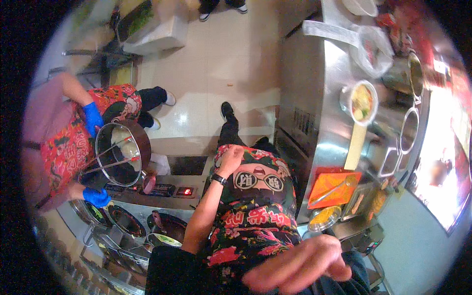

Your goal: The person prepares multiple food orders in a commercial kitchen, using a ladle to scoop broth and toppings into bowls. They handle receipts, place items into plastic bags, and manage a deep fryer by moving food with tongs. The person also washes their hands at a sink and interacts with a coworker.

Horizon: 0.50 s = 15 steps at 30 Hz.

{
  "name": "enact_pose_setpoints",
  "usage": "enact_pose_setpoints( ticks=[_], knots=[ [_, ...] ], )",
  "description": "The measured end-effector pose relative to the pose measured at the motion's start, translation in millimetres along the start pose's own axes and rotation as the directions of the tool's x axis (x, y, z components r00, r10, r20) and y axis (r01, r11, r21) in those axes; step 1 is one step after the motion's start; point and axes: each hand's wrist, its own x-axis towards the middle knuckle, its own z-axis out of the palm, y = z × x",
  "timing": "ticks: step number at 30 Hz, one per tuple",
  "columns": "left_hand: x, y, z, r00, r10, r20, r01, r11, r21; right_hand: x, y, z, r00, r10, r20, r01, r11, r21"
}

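My left hand (231, 159), with a dark band on its wrist, rests against the front of my floral apron (254, 210). Its fingers are bent and partly hidden, and nothing shows in it. Close to the camera, my right hand (298, 261) is raised in front of my chest, blurred, with no object visible in it. To its right a metal bowl (324, 218) of yellow shredded food stands by the stainless steel counter (333, 143). Beyond the bowl lies an orange tray (332, 190) with a metal ladle (337, 190) across it.
At left, a co-worker in blue gloves (94, 120) is beside a large metal pot (123, 153). Several dark woks (169, 223) line the cooking station. A white tub (363, 103) of food and a plastic bag (370, 51) sit on the right counter. Another person's shoes (204, 16) are ahead.
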Motion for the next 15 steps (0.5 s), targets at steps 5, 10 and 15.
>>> enact_pose_setpoints(
  ticks=[5,10,15],
  knots=[
    [20,-23,-3,0.969,-0.223,-0.106,0.191,0.95,-0.249,122,-4,-66,0.984,0.145,0.099,-0.152,0.986,0.07],
    [35,-12,-15,0.903,-0.35,-0.249,0.143,0.792,-0.594,145,65,-215,0.644,0.431,-0.632,-0.593,0.803,-0.057],
    [49,-59,-7,0.736,-0.64,-0.221,0.335,0.627,-0.703,-11,217,-617,0.472,0.052,-0.88,-0.87,-0.137,-0.474]
  ],
)
